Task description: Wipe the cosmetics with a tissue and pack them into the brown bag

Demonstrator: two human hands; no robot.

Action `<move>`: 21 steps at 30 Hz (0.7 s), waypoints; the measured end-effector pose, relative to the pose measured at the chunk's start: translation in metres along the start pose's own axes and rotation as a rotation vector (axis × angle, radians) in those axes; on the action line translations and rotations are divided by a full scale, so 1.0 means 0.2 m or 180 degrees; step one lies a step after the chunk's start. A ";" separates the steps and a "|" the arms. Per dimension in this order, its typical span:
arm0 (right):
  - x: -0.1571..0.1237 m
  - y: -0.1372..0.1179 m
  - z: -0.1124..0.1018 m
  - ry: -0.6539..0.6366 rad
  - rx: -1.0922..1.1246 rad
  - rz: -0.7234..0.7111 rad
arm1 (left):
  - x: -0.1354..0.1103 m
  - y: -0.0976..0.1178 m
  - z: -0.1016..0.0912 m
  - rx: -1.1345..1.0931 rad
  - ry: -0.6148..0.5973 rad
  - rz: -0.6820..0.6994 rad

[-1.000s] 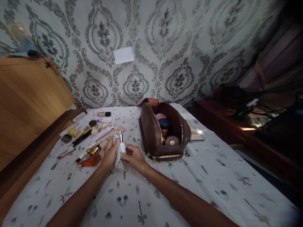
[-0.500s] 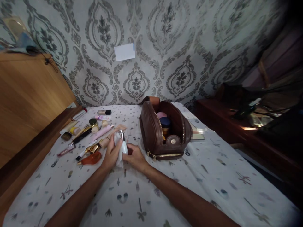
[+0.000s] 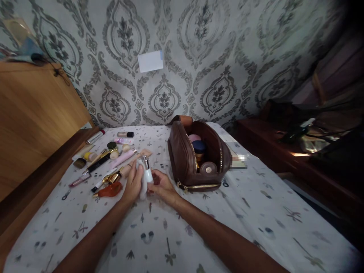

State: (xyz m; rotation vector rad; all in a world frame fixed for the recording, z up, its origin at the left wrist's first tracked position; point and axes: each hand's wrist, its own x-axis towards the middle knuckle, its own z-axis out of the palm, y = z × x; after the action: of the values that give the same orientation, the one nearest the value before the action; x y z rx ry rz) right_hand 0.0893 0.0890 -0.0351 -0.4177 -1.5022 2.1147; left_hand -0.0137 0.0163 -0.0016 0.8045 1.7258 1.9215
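A small white bottle (image 3: 148,174) with a silver top stands upright between my hands, over a patterned sheet (image 3: 199,223). My right hand (image 3: 161,186) is closed around the bottle's lower part. My left hand (image 3: 133,185) presses a white cloth (image 3: 141,189) against the bottle's left side, fingers curled on the cloth. Just right of my hands sits an unzipped brown leather pouch (image 3: 182,159) with round jars (image 3: 199,147) inside it.
Several cosmetics lie spread to the left of my hands: tubes, brushes, a pink tube (image 3: 123,159), an orange item (image 3: 110,190). A wooden headboard (image 3: 34,125) runs along the left. A dark wooden bench (image 3: 284,159) with clutter stands at the right. Patterned wallpaper is behind.
My hands shifted slightly with the bottle; the left hand slid the cloth along its side. The pouch and the cosmetics have not moved.
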 end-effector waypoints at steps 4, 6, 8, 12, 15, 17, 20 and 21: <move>0.01 0.03 0.00 0.0358 -0.0316 -0.0174 | -0.02 0.00 0.01 0.0020 -0.0276 0.0185; 0.01 0.04 0.00 0.0466 -0.0488 -0.0268 | -0.03 -0.01 0.02 0.0083 -0.0486 0.0245; 0.01 0.05 -0.01 0.0534 -0.0643 -0.0346 | -0.03 -0.01 0.02 0.0188 -0.0589 0.0249; -0.01 0.05 0.00 0.0507 -0.0906 -0.0442 | -0.02 -0.01 0.01 0.0224 -0.0688 0.0166; -0.02 0.02 0.01 0.0231 -0.1053 -0.0471 | -0.01 0.02 0.00 0.0302 -0.0688 0.0215; -0.03 -0.01 0.00 0.0047 -0.1150 -0.0527 | 0.01 0.04 -0.02 0.0377 -0.0654 0.0267; -0.04 -0.05 -0.02 0.0257 -0.1136 -0.0724 | 0.06 0.07 -0.07 0.0475 -0.0889 0.0283; -0.04 -0.06 -0.04 0.0411 -0.1076 -0.0772 | 0.07 0.07 -0.08 0.0528 -0.0997 0.0277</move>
State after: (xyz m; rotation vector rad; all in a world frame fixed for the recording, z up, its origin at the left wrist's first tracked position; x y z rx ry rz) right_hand 0.1020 0.0933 -0.0267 -0.4557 -1.7411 1.6225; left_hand -0.0340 0.0116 0.0141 1.1899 1.6921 1.6141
